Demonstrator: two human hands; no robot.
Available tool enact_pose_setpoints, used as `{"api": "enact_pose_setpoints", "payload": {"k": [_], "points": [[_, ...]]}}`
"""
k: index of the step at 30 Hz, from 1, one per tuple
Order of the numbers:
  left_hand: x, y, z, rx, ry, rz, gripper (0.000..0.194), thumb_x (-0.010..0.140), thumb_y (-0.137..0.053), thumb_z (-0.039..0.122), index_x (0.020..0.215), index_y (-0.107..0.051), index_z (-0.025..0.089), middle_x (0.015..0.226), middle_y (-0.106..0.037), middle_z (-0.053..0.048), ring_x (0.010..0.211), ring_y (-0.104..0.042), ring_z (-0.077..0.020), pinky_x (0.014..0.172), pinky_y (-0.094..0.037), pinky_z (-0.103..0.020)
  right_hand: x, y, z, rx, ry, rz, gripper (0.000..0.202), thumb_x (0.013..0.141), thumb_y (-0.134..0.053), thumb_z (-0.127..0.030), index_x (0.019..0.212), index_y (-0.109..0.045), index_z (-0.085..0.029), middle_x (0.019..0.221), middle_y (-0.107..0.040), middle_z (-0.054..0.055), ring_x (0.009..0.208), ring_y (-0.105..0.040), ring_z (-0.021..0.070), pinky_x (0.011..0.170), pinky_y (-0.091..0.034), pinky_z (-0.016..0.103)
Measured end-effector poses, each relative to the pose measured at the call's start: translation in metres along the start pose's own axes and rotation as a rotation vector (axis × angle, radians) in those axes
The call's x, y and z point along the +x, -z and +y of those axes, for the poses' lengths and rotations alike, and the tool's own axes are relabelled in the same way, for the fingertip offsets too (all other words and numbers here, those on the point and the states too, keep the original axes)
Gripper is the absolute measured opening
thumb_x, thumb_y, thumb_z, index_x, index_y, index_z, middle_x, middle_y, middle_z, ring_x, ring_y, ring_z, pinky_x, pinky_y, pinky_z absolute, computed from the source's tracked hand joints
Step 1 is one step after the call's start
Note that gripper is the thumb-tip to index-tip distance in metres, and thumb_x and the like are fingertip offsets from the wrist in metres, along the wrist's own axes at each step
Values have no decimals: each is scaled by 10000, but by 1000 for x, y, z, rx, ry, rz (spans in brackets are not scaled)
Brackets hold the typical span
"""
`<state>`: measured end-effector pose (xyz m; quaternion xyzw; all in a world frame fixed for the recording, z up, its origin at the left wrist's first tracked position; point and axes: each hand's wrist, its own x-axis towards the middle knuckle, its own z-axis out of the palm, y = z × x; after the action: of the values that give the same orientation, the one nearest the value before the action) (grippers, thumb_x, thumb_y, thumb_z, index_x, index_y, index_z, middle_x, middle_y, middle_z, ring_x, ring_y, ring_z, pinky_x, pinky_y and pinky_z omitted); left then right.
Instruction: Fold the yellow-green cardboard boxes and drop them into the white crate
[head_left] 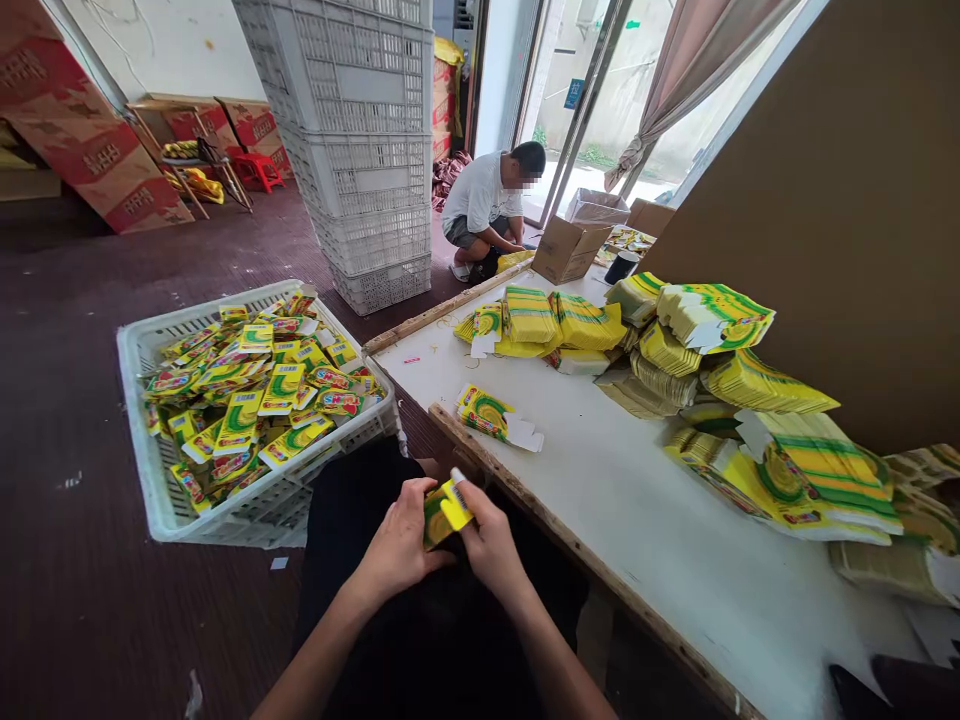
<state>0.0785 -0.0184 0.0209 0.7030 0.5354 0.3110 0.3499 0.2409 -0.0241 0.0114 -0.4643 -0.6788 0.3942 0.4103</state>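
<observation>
Above my lap, both hands hold one small yellow and green carton (438, 522). My left hand (401, 535) grips its body from the left side. At the carton's upper right, the fingers of my right hand (486, 535) close on an end flap that stands out. Part of the carton is hidden behind my fingers. On the table edge just beyond my hands lies a small pile of flat cartons (486, 412) with white flaps. To my left, a white plastic crate (146, 480) is heaped with folded yellow and green cartons (281, 390).
Bundled flat cartons (810, 465) are stacked along the right of the white table (600, 500), which has a wooden edge. A tall stack of crates (360, 150) stands ahead. Beyond the table a person (484, 205) crouches near an open cardboard box (570, 248).
</observation>
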Motion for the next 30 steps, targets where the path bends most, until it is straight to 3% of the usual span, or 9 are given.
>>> {"api": "enact_pose_setpoints", "payload": {"k": [2, 6, 11, 17, 19, 21, 24, 27, 30], "points": [[-1, 6, 4, 18, 45, 36, 474, 620, -703, 263, 1050, -508, 222, 1002, -602, -47, 911, -634, -251, 808, -532, -430, 1, 6, 6, -40, 18, 23, 545, 868, -505, -135, 1402, -469, -240, 1406, -528, 115, 1303, -496, 240, 1076, -421, 426], [1, 21, 15, -29, 58, 42, 369, 633, -713, 298, 966, -574, 221, 893, -644, -20, 807, -637, -210, 737, -528, -344, 1, 16, 5, -140, 67, -119, 540, 851, -542, -111, 1363, -508, -281, 1525, -366, 100, 1346, -441, 253, 1062, -428, 413], [4, 30, 15, -62, 66, -26, 430, 562, -758, 262, 968, -622, 220, 890, -673, -16, 797, -647, -208, 723, -525, -320, 6, 33, -9, -207, 97, -207, 263, 874, -569, -173, 1099, -688, -237, 1413, -502, 135, 1244, -549, 254, 999, -474, 402], [6, 32, 18, -54, 42, -66, 419, 551, -769, 230, 950, -644, 218, 887, -669, -18, 805, -648, -210, 736, -521, -318, 7, 45, -15, -223, 113, -271, 307, 800, -632, -116, 1067, -708, -247, 1338, -558, 134, 1210, -572, 256, 982, -478, 408], [7, 30, 20, -100, 48, -19, 413, 556, -774, 251, 946, -641, 222, 893, -658, -21, 829, -641, -216, 760, -521, -334, 6, 42, -13, -192, 129, -202, 286, 815, -633, -158, 1078, -701, -245, 1349, -541, 142, 1221, -562, 257, 986, -475, 415], [8, 26, 19, -178, 84, 121, 463, 540, -794, 297, 963, -621, 226, 954, -634, -34, 894, -627, -230, 807, -518, -369, 6, 37, -9, -153, 150, -101, 267, 834, -624, -199, 1089, -690, -245, 1354, -526, 145, 1236, -547, 255, 990, -473, 419], [10, 19, 12, -389, 273, 329, 611, 461, -826, 404, 975, -559, 207, 939, -579, -31, 820, -614, -216, 741, -529, -391, 6, 30, -5, -124, 157, 31, 256, 843, -614, -217, 1089, -681, -246, 1334, -525, 144, 1227, -549, 256, 982, -482, 423], [13, 15, 5, -673, 462, 345, 637, 440, -814, 491, 917, -520, 187, 794, -532, 21, 691, -584, -162, 672, -516, -345, 7, 26, -3, -138, 148, 74, 269, 843, -618, -226, 1104, -670, -262, 1315, -533, 131, 1223, -549, 253, 981, -486, 421], [14, 14, 5, -844, 527, 376, 646, 425, -827, 458, 917, -511, 184, 801, -541, 23, 738, -592, -156, 711, -508, -323, 6, 22, -1, -186, 156, 33, 283, 832, -609, -176, 1092, -674, -267, 1364, -488, 127, 1222, -546, 256, 979, -486, 424]]}}
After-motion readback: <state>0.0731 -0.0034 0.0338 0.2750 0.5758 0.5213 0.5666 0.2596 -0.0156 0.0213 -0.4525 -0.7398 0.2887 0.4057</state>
